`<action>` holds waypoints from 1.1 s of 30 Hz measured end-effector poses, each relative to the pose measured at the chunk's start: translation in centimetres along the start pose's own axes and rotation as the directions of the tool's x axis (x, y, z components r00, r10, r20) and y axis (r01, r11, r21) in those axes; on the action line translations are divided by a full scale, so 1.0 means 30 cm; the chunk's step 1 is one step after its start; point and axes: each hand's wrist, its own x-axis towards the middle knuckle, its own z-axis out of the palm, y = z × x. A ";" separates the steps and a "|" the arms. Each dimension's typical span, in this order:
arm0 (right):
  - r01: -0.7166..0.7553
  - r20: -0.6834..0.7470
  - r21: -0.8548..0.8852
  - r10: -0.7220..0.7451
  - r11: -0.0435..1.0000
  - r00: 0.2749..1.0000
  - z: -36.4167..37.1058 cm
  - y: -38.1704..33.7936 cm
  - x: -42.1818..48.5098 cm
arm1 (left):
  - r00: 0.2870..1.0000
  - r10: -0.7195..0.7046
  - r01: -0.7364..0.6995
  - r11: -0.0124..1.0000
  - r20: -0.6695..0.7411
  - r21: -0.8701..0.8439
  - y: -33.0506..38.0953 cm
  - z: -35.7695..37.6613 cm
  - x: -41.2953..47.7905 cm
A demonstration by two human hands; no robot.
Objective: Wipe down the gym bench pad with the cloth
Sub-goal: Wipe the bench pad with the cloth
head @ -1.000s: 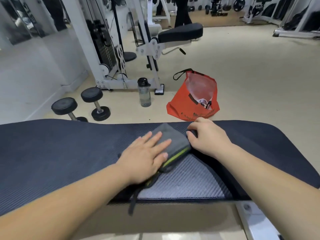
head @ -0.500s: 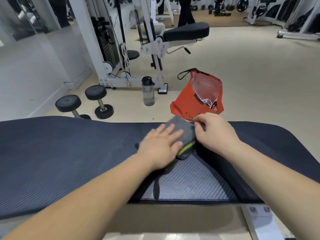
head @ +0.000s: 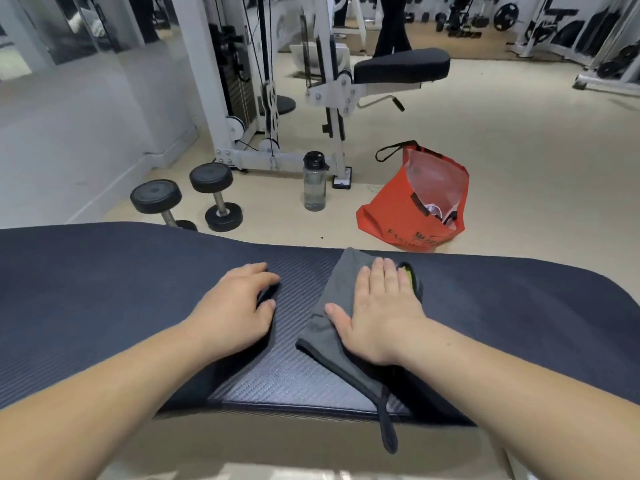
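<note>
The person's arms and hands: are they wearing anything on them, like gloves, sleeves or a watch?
Nothing is worn on them. The left hand and right hand are bare, with no gloves, rings or wristbands. The left forearm and right forearm are bare down to the picture's lower edge, so no sleeve shows.

Beige floor [head: 519, 150]; white wall [head: 69, 133] at left; white cable machine [head: 242, 98] with black padded seat [head: 401, 65]; 2 dumbbells [head: 211, 177], clear bottle [head: 314, 185], red bag [head: 391, 209] on floor; weight racks [head: 568, 26] along far side.
</note>
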 end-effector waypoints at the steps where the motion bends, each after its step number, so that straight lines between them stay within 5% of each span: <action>1: -0.009 -0.018 0.018 0.009 1.000 1.000 0.000 0.034 0.025 | 1.000 0.022 -0.023 1.000 0.020 0.017 0.000 -0.002 0.018; 8: -0.208 -0.076 -0.026 0.205 0.978 0.976 0.007 0.190 0.100 | 0.994 0.084 -0.088 0.994 0.067 0.063 -0.038 0.008 0.035; 14: 0.269 -0.084 -0.060 -0.274 0.961 0.958 0.082 -0.038 -0.154 | 0.998 0.050 -0.051 0.998 0.041 0.031 -0.091 -0.016 0.048; 17: 0.380 -0.103 -0.069 -0.385 0.922 0.917 0.100 -0.007 -0.158 | 0.999 0.046 -0.046 0.999 -0.005 0.007 -0.100 -0.016 0.048; 25: -0.130 -0.101 -0.020 0.127 0.991 0.987 0.023 0.050 0.081 | 0.999 0.016 -0.016 1.000 -0.030 0.006 -0.122 -0.071 -0.002; 29: 0.141 -0.096 -0.054 -0.146 0.989 0.985 0.026 -0.215 0.010 | 0.995 -0.052 0.055 0.998 -0.088 0.031 -0.187 -0.134 -0.056; 33: 0.506 -0.087 -0.111 -0.516 0.855 0.852 0.027 -0.424 -0.047 | 0.982 -0.129 0.136 0.990 -0.137 0.045 -0.263 -0.167 -0.136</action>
